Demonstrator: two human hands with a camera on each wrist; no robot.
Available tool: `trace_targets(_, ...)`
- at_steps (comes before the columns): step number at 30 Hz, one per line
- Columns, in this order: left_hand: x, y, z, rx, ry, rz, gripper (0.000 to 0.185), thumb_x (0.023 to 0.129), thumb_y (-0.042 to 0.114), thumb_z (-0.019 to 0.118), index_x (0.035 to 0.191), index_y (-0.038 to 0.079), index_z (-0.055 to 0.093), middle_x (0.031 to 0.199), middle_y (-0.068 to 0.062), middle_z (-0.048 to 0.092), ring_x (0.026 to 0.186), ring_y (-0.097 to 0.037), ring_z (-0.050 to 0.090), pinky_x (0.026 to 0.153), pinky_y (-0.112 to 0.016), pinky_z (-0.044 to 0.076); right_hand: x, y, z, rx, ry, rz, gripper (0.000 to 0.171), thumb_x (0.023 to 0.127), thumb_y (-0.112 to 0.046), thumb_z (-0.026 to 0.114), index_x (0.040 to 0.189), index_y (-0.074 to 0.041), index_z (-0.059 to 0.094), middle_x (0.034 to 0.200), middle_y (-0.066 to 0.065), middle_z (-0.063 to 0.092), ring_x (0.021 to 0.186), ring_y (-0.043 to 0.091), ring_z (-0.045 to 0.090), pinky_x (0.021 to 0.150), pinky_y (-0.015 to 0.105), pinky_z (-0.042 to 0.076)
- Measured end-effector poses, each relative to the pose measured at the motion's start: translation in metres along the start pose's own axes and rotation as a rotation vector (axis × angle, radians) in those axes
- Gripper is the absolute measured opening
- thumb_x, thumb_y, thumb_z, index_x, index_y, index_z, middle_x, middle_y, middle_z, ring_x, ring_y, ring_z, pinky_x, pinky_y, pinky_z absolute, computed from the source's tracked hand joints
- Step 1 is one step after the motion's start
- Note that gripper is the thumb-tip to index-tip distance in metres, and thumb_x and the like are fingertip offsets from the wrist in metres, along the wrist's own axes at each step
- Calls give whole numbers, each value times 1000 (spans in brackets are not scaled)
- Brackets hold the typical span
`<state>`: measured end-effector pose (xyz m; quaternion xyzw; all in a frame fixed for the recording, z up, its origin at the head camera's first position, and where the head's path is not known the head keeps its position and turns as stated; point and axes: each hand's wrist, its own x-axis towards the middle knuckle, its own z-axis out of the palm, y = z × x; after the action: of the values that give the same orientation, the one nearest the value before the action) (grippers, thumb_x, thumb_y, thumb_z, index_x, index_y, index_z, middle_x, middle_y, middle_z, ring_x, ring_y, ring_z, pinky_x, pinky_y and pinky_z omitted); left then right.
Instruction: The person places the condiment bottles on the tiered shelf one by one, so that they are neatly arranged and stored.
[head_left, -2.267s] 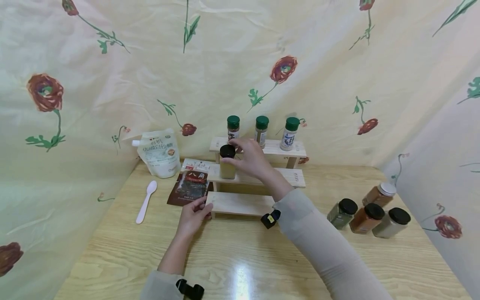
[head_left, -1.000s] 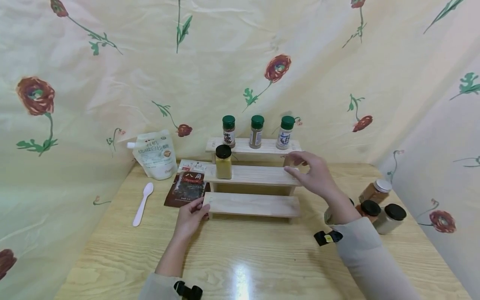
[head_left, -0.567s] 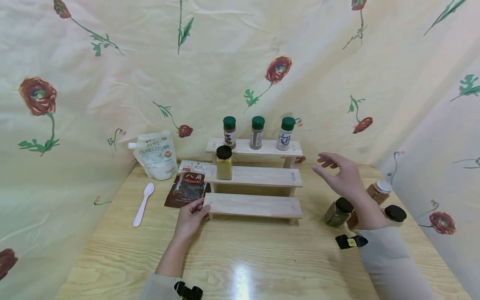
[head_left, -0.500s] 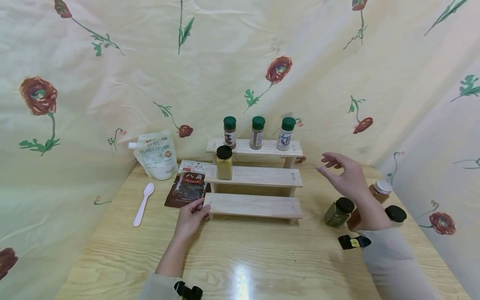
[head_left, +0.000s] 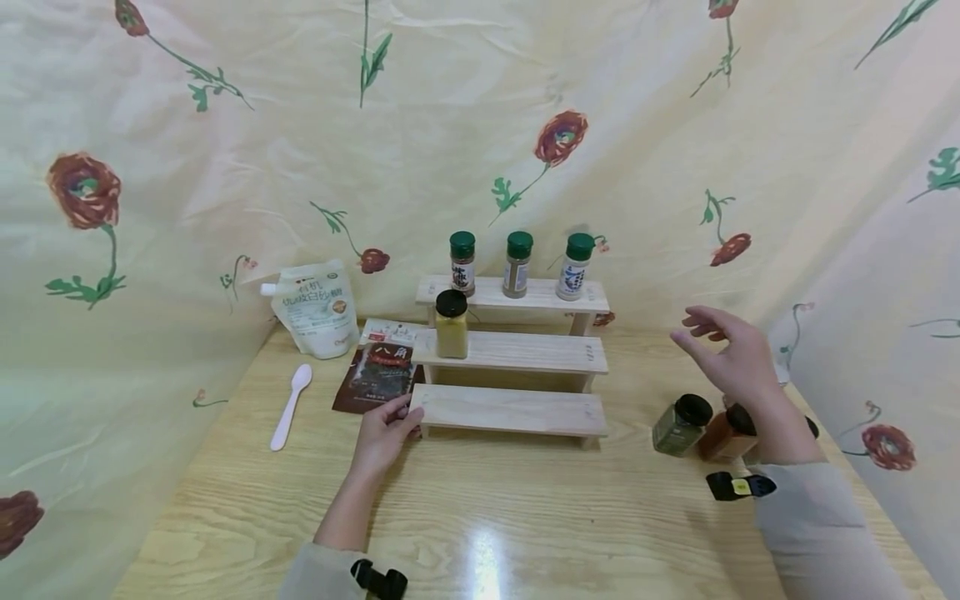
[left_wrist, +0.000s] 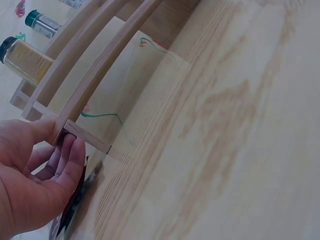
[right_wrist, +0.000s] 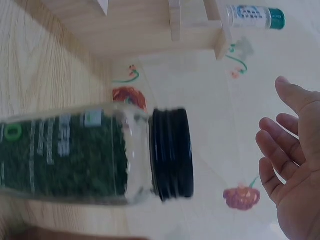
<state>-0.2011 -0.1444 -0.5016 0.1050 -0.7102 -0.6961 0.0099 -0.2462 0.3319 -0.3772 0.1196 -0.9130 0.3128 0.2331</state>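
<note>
The right hand [head_left: 731, 358] has swung away from the stepped wooden rack [head_left: 510, 410] and now hovers over the cluster of jars at the right of the table [head_left: 525, 517], fingers loosely spread, holding nothing. Below it stands the green-herb jar [head_left: 681, 425] with its black lid, a brown-spice jar [head_left: 726, 433] touching it on the right; more jars behind are mostly hidden by the wrist. The left hand [head_left: 386, 429] hasn't budged: thumb and fingers pinch the near-left corner of the rack's lowest step. The yellow-powder jar [head_left: 452, 323] sits upright at the left end of the middle step, three green-capped shakers [head_left: 516, 265] along the far top step. To take the green-herb jar cleanly, the fingers should probably come down around the lid from above, clear of its neighbour, with the rack kept steadied.
</note>
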Motion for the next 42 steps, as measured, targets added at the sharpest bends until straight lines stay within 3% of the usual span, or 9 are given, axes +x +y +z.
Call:
trace_targets(9,1,-1,1,-15,2,9,43,95,4,71,134,-10,59,99,-13,60,76,-10,67,71,-25,64,-3,24,-16,-11,18,1,44,95,-19,74,132,3,63,111,24,69,91,-10,50,76,9,40)
trace_targets(26,3,-3,-1,1,4,-3,44,94,4,72,135,-8,59,100,-13,60,77,-10,67,71,-25,64,-20,64,-45,-105,-29,113,50,98,-28,69,135,4,58,116,28,65,90,-19,41,72,7,38)
trace_targets(29,2,-3,-1,-3,0,-5,44,95,4,72,135,-9,59,100,-13,60,77,-10,66,71,-25,64,-21,69,-49,-126,-62,137,52,99,-30,67,137,4,57,119,29,63,100,5,56,70,14,38)
trace_targets(33,1,-3,-1,-8,-4,3,44,95,4,71,134,-10,59,98,-12,59,76,-10,66,71,-25,64,-24,76,-53,-154,-104,171,56,101,-33,64,139,6,53,123,31,59,110,46,51,73,30,44)
trace_targets(38,2,-3,-1,-4,-3,-1,44,95,4,71,135,-8,60,99,-12,59,77,-10,66,72,-25,64,-26,87,-55,-178,-137,211,61,101,-37,62,140,9,50,127,35,55,114,53,48,77,64,46)
trace_targets(42,2,-3,0,-8,-5,4,44,94,2,71,135,-8,59,98,-12,59,77,-10,66,71,-25,64,-27,95,-56,-194,-163,263,66,102,-41,60,140,11,47,131,40,50,118,58,44,83,72,42)
